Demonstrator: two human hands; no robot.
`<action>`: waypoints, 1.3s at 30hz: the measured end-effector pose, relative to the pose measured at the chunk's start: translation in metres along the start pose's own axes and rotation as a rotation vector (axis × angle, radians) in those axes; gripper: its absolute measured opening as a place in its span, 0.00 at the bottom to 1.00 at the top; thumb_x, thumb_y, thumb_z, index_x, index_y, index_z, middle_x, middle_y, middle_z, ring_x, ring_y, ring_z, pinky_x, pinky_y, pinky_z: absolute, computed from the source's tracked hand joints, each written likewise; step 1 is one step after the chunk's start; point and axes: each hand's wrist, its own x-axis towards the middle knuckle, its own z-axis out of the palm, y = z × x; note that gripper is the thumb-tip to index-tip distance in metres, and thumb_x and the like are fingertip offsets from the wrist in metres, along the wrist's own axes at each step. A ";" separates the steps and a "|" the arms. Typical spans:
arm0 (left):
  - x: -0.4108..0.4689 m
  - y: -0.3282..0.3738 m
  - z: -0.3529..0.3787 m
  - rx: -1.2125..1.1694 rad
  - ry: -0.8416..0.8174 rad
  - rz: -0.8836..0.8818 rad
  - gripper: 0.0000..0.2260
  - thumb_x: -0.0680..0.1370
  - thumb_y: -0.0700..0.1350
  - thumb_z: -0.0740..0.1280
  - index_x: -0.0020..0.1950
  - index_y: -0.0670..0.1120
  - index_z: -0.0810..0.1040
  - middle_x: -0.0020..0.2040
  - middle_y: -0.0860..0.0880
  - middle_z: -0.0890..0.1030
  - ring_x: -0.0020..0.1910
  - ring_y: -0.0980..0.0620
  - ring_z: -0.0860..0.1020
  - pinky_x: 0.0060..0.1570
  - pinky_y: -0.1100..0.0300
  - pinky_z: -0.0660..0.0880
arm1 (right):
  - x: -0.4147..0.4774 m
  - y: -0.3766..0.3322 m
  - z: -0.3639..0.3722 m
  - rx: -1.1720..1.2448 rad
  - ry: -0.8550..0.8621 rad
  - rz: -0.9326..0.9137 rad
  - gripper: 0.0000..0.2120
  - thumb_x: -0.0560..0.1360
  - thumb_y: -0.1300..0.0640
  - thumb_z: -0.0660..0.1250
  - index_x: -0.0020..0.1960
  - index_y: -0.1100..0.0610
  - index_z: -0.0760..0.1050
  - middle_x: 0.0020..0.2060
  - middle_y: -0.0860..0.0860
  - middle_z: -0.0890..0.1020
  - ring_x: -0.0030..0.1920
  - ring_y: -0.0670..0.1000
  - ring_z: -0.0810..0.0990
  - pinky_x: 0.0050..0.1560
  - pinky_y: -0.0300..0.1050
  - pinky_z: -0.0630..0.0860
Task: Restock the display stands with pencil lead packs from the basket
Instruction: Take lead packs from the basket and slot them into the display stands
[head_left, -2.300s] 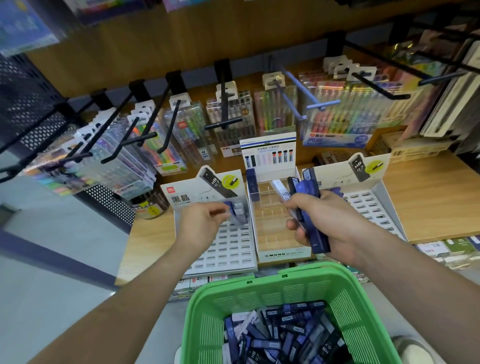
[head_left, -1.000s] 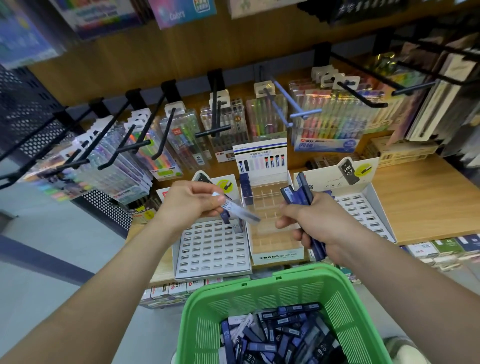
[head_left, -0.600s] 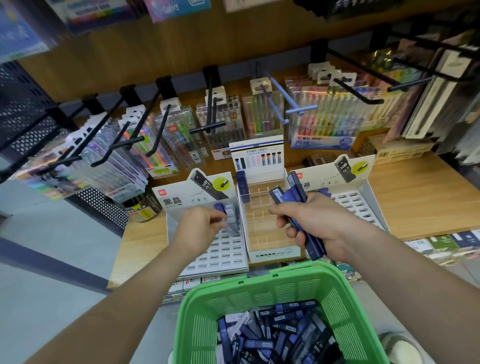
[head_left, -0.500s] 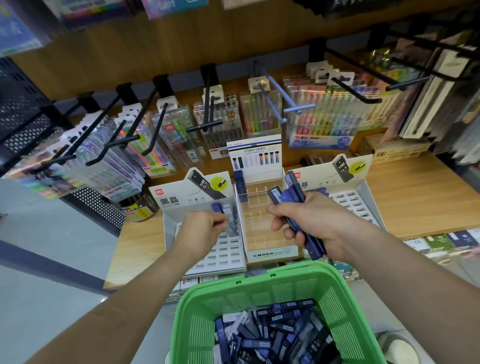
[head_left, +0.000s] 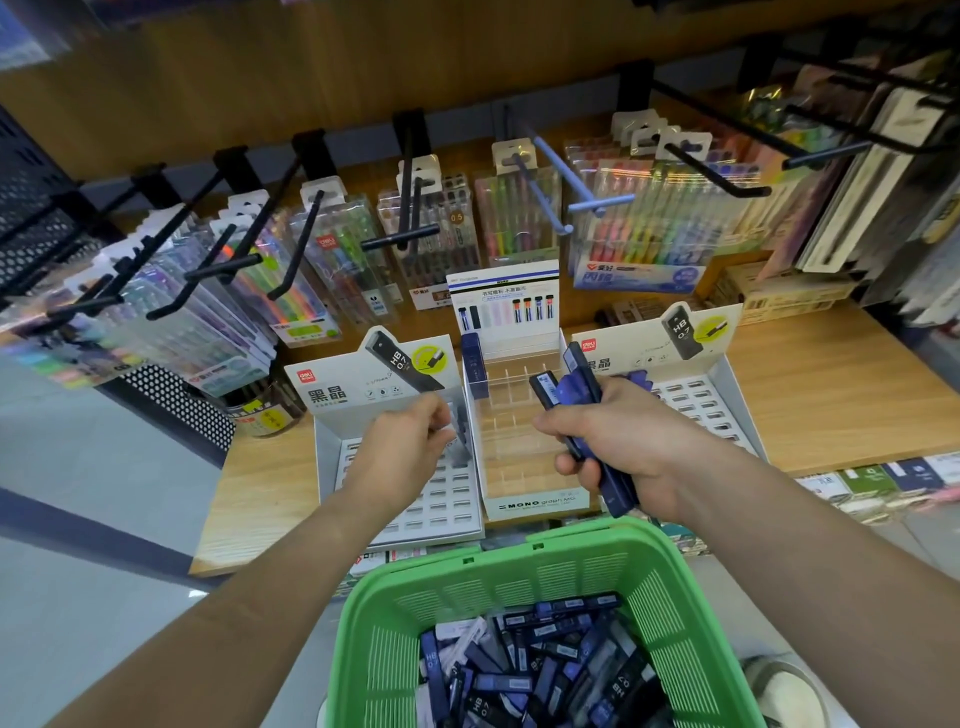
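Head camera saw one grey pack (head_left: 460, 439) of pencil lead at the back right corner of the left stand (head_left: 415, 501). The left hand (head_left: 408, 452) pinched its top with bent fingers, though that spot was blurry. A second before, this hand was up by the right hand, pulling the pack out of the bunch. Now the pack had come down to the slots. I think that meant one more pack was nearly in its place, and the hand only had to push it in and let go.

The right hand (head_left: 621, 447) was just across the clear middle stand (head_left: 519, 467), near the left hand but not touching it. It held tight a bunch of blue packs (head_left: 574, 389). The right stand (head_left: 698, 402) sat behind it. All three stands stood on the wooden shelf (head_left: 831, 395). Below the hands, the green basket (head_left: 519, 566) held many more loose packs (head_left: 535, 670), so I think lots of work was left.
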 end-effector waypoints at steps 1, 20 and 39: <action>0.000 -0.001 0.001 -0.003 0.006 0.017 0.08 0.77 0.47 0.69 0.45 0.53 0.70 0.39 0.52 0.82 0.38 0.49 0.80 0.38 0.55 0.78 | 0.000 0.000 0.000 0.009 0.004 -0.003 0.07 0.75 0.63 0.71 0.47 0.57 0.73 0.37 0.53 0.75 0.24 0.46 0.76 0.18 0.34 0.65; -0.007 -0.008 0.004 -0.056 0.052 0.137 0.02 0.75 0.41 0.71 0.45 0.46 0.84 0.42 0.50 0.84 0.39 0.50 0.79 0.43 0.56 0.77 | -0.002 -0.004 0.003 0.029 -0.010 -0.046 0.08 0.75 0.66 0.70 0.51 0.59 0.74 0.36 0.56 0.77 0.21 0.45 0.68 0.19 0.35 0.63; -0.019 0.085 -0.073 -0.440 -0.196 0.152 0.04 0.73 0.43 0.72 0.47 0.45 0.85 0.41 0.47 0.80 0.42 0.53 0.77 0.46 0.57 0.75 | -0.010 -0.007 -0.001 0.154 0.003 -0.104 0.15 0.74 0.49 0.72 0.51 0.60 0.79 0.35 0.56 0.85 0.22 0.44 0.69 0.18 0.35 0.64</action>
